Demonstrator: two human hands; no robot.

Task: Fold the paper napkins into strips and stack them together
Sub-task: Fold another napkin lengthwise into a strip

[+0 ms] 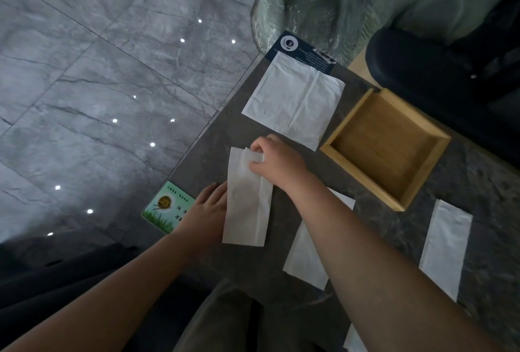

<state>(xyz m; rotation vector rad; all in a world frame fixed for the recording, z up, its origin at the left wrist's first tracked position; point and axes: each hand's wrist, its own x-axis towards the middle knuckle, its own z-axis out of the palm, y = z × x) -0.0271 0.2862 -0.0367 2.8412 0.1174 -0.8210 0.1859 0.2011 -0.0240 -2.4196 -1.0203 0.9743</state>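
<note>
Right hand point(277, 161) pinches the far end of a folded napkin point(247, 199) on the table point(281, 303). Left hand point(209, 208) lies flat and released against the napkin's near left edge.

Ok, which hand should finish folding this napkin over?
Probably the right hand: it already pinches the far end of the half-folded napkin, while the left hand lies flat, pinning its left edge.

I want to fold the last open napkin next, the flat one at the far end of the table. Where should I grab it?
Take the unfolded napkin by its near corner beside the wooden tray, coming from your side with the right hand. It lies flat, so pinch the thin edge with the fingers; its far edge lies over a dark card.
</note>
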